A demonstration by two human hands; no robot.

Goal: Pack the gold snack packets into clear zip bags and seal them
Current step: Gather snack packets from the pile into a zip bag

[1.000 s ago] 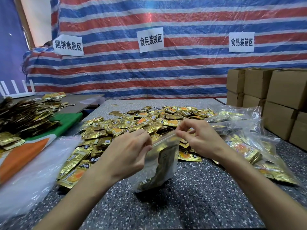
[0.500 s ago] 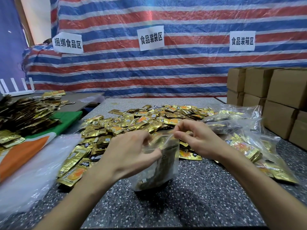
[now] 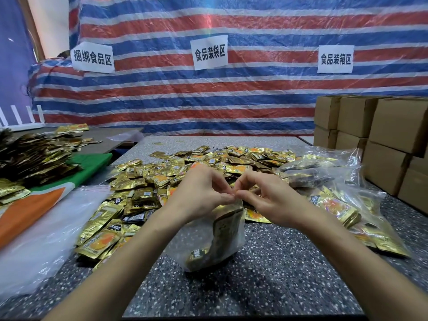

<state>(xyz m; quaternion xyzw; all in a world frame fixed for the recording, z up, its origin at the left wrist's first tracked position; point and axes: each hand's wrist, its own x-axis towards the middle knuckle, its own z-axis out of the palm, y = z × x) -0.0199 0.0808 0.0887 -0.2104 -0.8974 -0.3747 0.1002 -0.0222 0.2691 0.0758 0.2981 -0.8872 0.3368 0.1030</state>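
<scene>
A clear zip bag with gold snack packets inside stands upright on the speckled table. My left hand and my right hand meet above it, thumbs and forefingers pinching the bag's top strip at its middle. A wide heap of loose gold snack packets covers the table behind and to the left of my hands. Filled clear bags of packets lie in a pile to the right.
Brown cardboard boxes are stacked at the right edge. At the left lie a stack of empty clear bags, an orange and green cloth and another heap of gold packets. A striped tarp with paper signs hangs behind.
Both hands slid inward along the bag's top strip, from its two ends to its middle, where their fingertips now touch. The bag stayed standing on the table.
</scene>
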